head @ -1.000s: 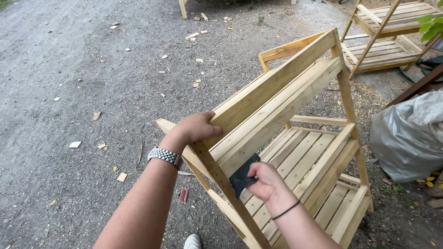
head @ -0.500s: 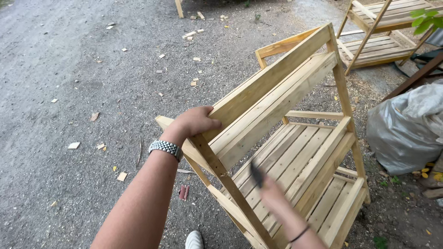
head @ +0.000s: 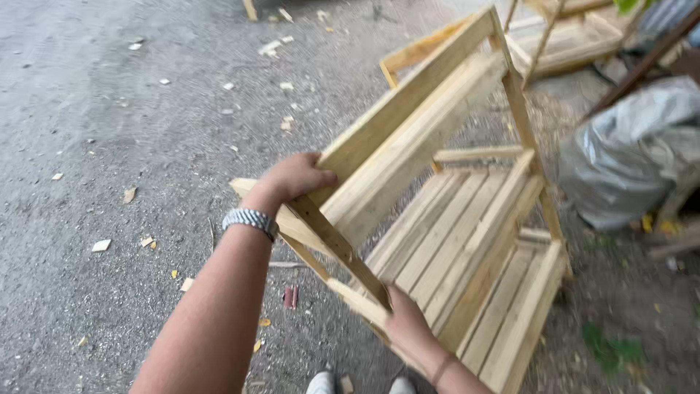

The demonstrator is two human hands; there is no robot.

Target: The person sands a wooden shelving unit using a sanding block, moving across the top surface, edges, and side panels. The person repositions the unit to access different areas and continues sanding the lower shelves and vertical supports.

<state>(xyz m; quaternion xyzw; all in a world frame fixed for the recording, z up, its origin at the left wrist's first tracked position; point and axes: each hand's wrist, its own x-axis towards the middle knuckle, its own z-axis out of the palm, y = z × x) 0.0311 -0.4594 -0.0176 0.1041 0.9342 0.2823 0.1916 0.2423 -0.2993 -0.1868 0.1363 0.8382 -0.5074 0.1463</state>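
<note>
A slatted rack of pale wood stands tilted on the gravel in front of me. My left hand, with a metal watch band on the wrist, grips the rack's near top corner where the top board meets the slanted leg. My right hand presses against the lower end of that leg beside the middle shelf. Its fingers are curled down onto the wood. The dark sanding pad it held a moment ago is hidden under the palm.
A grey plastic sack lies to the right of the rack. A second wooden rack lies beyond it at the top right. Wood chips are strewn over the gravel. The toes of my shoes show at the bottom edge.
My right hand has slid with the dark pad from the shelf slats down to the lower end of the slanted leg. My left hand keeps its grip on the top corner.
</note>
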